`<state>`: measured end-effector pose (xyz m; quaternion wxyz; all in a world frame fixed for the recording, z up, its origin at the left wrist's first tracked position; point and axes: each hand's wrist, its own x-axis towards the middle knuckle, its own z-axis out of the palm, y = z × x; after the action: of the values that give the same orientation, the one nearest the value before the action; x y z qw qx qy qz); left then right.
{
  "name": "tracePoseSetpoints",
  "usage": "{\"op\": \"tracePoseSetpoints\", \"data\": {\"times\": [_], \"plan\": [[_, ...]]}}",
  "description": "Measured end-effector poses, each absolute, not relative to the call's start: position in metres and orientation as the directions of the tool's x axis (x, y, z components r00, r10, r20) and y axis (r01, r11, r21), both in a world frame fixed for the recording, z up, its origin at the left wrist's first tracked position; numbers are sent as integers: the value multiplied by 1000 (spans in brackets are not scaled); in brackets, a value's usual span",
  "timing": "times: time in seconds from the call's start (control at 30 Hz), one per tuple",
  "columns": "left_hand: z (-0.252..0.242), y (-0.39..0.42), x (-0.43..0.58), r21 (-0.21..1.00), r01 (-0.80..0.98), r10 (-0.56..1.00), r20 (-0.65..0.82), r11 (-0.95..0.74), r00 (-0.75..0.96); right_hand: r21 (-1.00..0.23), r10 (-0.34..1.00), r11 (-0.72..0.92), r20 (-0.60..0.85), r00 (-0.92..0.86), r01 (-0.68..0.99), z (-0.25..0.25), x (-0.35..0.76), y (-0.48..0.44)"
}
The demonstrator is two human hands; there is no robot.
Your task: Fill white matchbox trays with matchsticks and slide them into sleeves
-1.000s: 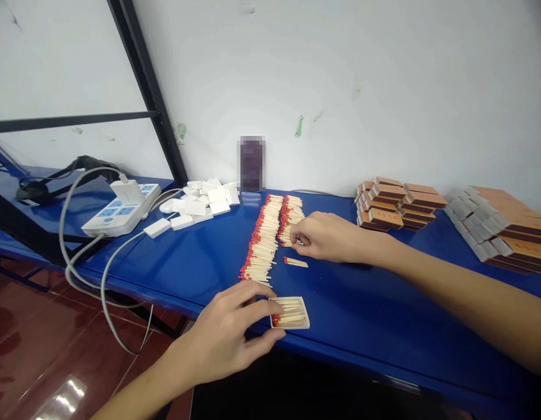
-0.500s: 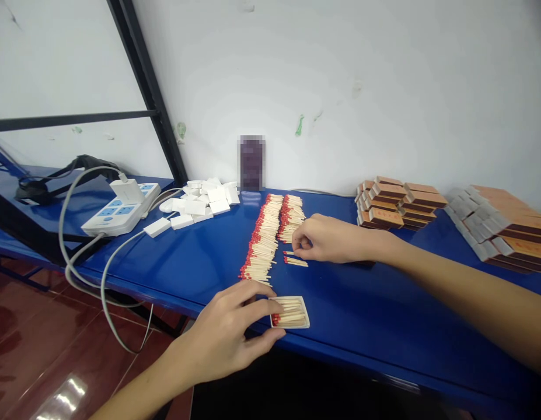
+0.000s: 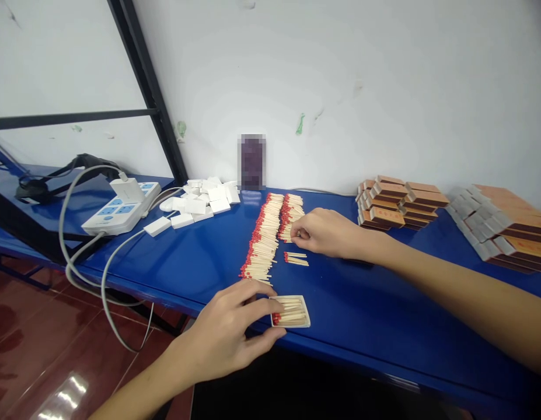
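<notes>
My left hand (image 3: 235,326) grips a small white matchbox tray (image 3: 308,319) at the table's front edge, thumb on the near side and fingers over the left end. Red-headed matches (image 3: 292,309) lie inside the tray, partly hidden by the fingers. My right hand (image 3: 325,233) is closed in a pinch on stick ends at the near end of the shorter match row (image 3: 292,210); how many it has is hidden. Just below it, a few loose matches (image 3: 296,258) lie side by side. A longer row of matches (image 3: 264,239) stretches along the left.
White tray pieces (image 3: 204,201) are heaped at back left, near a power strip (image 3: 121,210) with cables. Stacked matchboxes (image 3: 388,201) stand at back right, with another stack (image 3: 510,227) farther right. A pixelated dark object (image 3: 252,163) leans on the wall.
My right hand has moved slightly away from me, off the loose matches to the end of the shorter row. My left hand and the tray stay in place.
</notes>
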<state>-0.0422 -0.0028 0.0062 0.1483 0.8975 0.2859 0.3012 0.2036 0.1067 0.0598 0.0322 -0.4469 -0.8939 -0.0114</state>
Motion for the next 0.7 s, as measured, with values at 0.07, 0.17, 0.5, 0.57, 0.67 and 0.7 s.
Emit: {"op": "tracePoseSetpoints", "data": {"times": [0.07,0.17,0.5,0.57,0.67,0.7], "plan": [[6,-2,-42,435,424,601,458,-794,655,-22,794,607,58,-606,794,61,203,106],[5,-3,-42,437,423,600,454,-794,658,-43,797,604,47,-602,796,62,204,105],[6,-3,-41,438,426,604,455,-792,655,-171,794,597,-6,-607,783,68,204,103],[6,-3,-41,434,425,600,458,-795,655,-179,794,597,-6,-608,782,70,205,103],[7,-3,-41,432,425,600,458,-795,656,-181,790,600,-17,-613,779,73,206,101],[7,-3,-41,432,426,600,458,-795,656,-178,789,601,-22,-614,779,74,206,101]]}}
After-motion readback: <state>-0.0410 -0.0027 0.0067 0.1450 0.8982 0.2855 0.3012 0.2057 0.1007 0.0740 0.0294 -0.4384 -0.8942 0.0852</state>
